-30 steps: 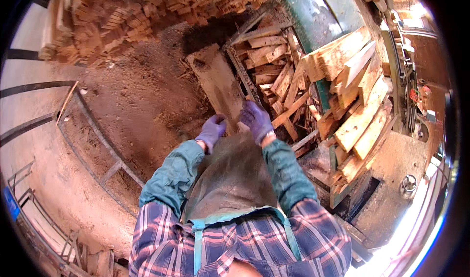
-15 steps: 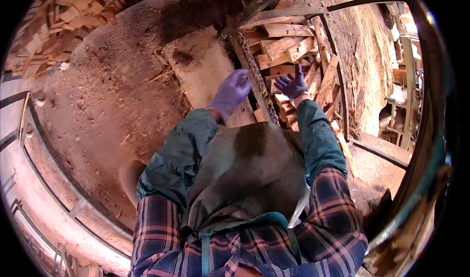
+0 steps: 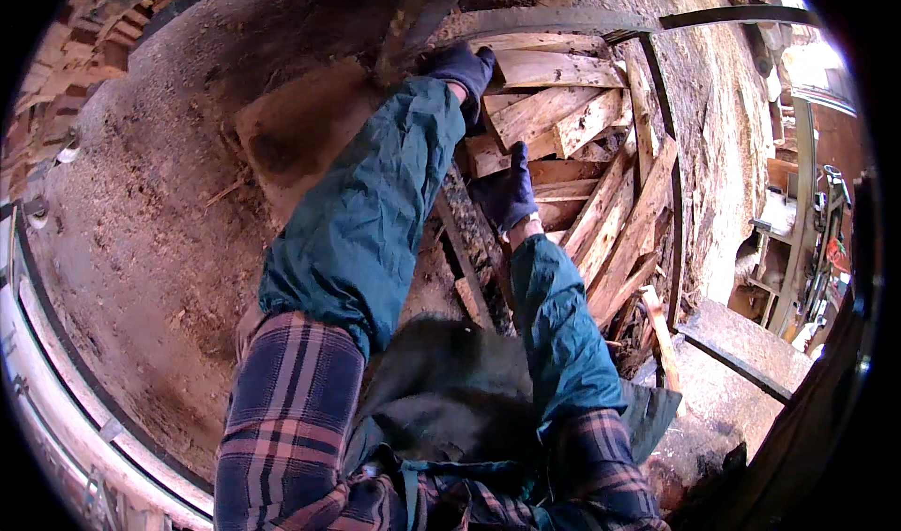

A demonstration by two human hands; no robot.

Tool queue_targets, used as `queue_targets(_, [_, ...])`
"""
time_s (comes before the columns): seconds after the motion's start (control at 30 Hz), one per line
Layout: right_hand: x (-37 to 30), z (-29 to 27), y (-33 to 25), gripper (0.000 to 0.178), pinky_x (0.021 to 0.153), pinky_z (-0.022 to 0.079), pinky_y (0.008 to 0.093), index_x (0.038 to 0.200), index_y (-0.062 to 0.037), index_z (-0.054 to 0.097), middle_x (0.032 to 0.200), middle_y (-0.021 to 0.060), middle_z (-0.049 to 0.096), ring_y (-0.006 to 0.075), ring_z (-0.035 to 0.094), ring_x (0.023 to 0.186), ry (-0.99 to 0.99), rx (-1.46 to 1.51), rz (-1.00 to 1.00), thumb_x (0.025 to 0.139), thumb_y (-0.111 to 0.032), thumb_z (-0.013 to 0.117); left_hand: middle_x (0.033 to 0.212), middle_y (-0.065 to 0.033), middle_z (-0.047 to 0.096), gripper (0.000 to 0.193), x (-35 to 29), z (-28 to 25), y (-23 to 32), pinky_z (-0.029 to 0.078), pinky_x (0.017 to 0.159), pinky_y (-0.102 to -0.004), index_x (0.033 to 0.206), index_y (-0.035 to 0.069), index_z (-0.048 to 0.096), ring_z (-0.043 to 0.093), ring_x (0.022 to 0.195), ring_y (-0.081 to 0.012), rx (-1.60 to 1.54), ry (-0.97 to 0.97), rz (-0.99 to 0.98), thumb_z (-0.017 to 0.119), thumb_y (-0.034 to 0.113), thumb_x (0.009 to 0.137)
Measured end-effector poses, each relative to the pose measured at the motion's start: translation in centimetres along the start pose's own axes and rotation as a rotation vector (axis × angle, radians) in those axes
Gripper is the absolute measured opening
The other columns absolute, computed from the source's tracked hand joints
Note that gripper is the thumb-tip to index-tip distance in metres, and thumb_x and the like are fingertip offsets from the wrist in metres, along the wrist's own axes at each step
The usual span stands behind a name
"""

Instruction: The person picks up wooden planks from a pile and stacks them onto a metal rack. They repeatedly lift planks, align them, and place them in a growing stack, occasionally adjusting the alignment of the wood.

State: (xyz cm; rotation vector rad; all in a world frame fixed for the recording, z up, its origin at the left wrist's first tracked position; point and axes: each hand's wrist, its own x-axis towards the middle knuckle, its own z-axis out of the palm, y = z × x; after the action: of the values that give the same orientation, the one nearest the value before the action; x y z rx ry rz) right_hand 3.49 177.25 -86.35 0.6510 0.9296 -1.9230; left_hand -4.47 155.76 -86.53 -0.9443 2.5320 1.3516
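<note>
Both my hands wear dark purple gloves and reach into a metal-framed bin of rough split wood pieces. My left hand [image 3: 462,69] is at the far left of the pile, against the left end of a pale wood piece [image 3: 556,68]. Its thumb shows, but its other fingers are hidden. My right hand [image 3: 507,193] is lower, over the bin's left side, with its thumb stretched up and apart from the fingers. Just beyond that thumb lies the end of another wood piece [image 3: 542,146]. Nothing shows in the right hand.
A dark metal bar [image 3: 466,250] edges the bin on the left, and a thin upright [image 3: 668,128] on the right. More stacked wood [image 3: 94,43] stands far left. Sawdust-covered ground [image 3: 160,240] lies left. A large pale wood surface [image 3: 718,146] is beyond the right upright.
My left hand has moved up and away to the far left part of the pile. My right hand has shifted left and slightly down. My view has moved closer over the bin.
</note>
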Motion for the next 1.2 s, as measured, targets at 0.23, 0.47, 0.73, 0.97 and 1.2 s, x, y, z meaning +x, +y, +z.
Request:
queue_targets(0.23, [1.7, -2.4, 0.5, 0.084, 0.103, 0.040, 0.0449, 0.132, -0.0099, 0.054, 0.127, 0.0099, 0.060, 0.0314, 0.053, 0.116, -0.099, 0.101, -0.100, 0.079, -0.075, 0.059, 0.138, -0.0210, 0.053, 0.066, 1.9, 1.8, 0.9, 0.036, 0.110, -0.0451, 0.136, 0.008, 0.054, 0.052, 0.127, -0.0372, 0.192, -0.096, -0.062, 0.039, 0.059, 0.096])
queue_targets(0.47, [-0.5, -1.7, -1.0, 0.081, 0.107, 0.032, 0.0565, 0.133, -0.0136, 0.054, 0.134, 0.0085, 0.057, 0.0321, 0.050, 0.123, -0.025, 0.133, -0.146, 0.081, -0.076, 0.056, 0.133, -0.0200, 0.057, 0.057, -0.7, 2.0, 1.1, 0.039, 0.108, -0.0437, 0.136, 0.009, 0.054, 0.053, 0.126, -0.0360, 0.205, -0.355, 0.072, 0.036, 0.050, 0.100])
queue_targets(0.73, [-7.9, -5.5, -5.0, 0.108, 0.111, 0.011, 0.0685, 0.151, -0.0092, 0.027, 0.155, 0.0083, 0.034, 0.0368, 0.030, 0.140, 0.195, -0.129, -0.125, 0.076, -0.085, 0.048, 0.128, -0.0207, 0.061, 0.054, -2.3, 6.6, -0.3, 0.042, 0.104, -0.0431, 0.133, 0.008, 0.056, 0.053, 0.125, -0.0367, 0.063, -0.225, 0.269, 0.037, 0.048, 0.102])
queue_targets(0.97, [-7.0, -5.9, -3.5, 0.113, 0.109, 0.012, 0.0714, 0.150, -0.0090, 0.027, 0.154, 0.0083, 0.033, 0.0342, 0.030, 0.140, 0.122, -0.503, -0.234, 0.071, -0.084, 0.057, 0.127, -0.0208, 0.058, 0.079, -1.1, 7.4, 3.3, 0.045, 0.098, -0.0384, 0.135, 0.002, 0.048, 0.056, 0.118, -0.0312, -0.606, 0.049, 0.258, 0.076, 0.051, 0.080])
queue_targets(1.2, [-7.8, -5.0, -3.6, 0.122, 0.111, 0.007, 0.0714, 0.154, -0.0082, 0.014, 0.157, 0.0143, 0.027, 0.0404, 0.025, 0.143, 0.105, -0.145, -0.148, 0.070, -0.085, 0.056, 0.110, -0.0214, 0.069, 0.062, -1.9, 3.7, 3.9, 0.052, 0.086, -0.0420, 0.113, 0.001, 0.067, 0.067, 0.098, -0.0367, 0.158, -0.486, 0.367, 0.076, 0.050, 0.076])
